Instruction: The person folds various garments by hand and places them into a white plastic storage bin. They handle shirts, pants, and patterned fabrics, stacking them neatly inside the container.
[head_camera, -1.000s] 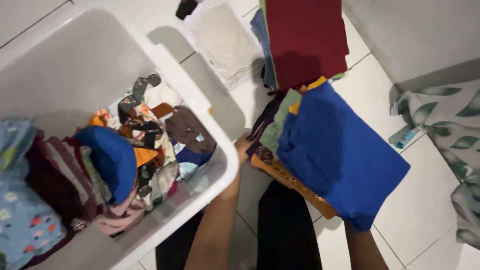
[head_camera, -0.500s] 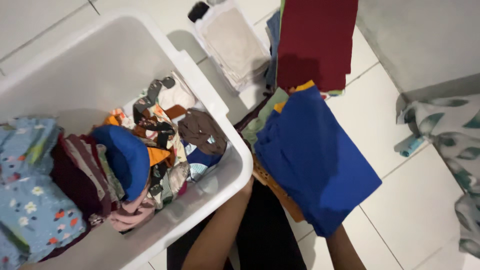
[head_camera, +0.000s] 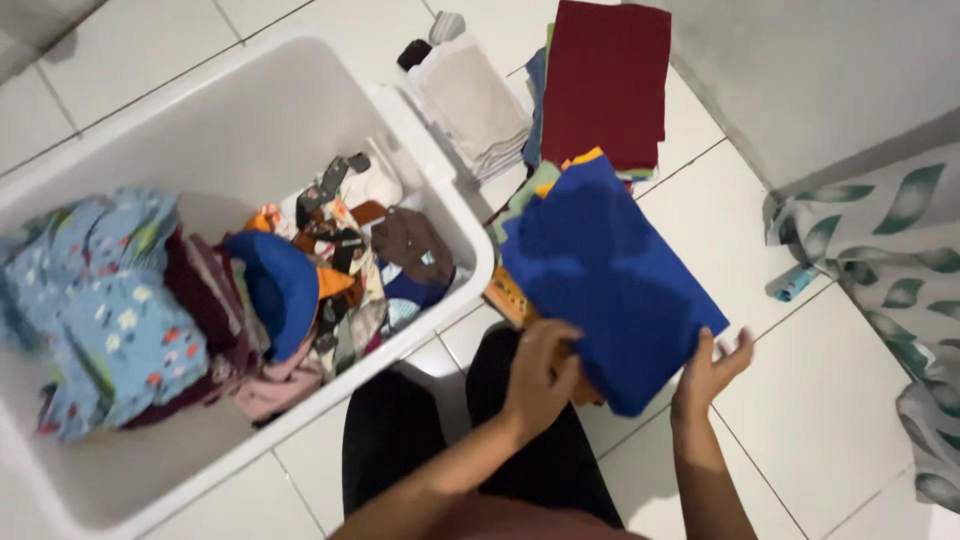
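A stack of folded clothes (head_camera: 610, 265) with a bright blue garment on top and orange and green pieces beneath rests on the white tiled floor, beside a white plastic bin (head_camera: 445, 195). My left hand (head_camera: 540, 368) curls around the stack's near edge by the orange piece. At the stack's near right corner, my right hand (head_camera: 712, 368) has its fingers spread and its thumb touching the blue cloth. The bin holds loose mixed clothes (head_camera: 290, 290), among them a blue floral piece and a blue rounded one.
A folded maroon pile (head_camera: 605, 85) and a folded beige-white pile (head_camera: 475, 95) lie behind the blue stack. Leaf-patterned grey fabric (head_camera: 890, 250) hangs at the right, with a small teal object (head_camera: 796, 284) at its foot. My black-trousered legs (head_camera: 530, 450) are below.
The blue stack has come down and toward me. My hands, earlier hidden under it, are now at its near edge, the right one with fingers spread. The view has shifted.
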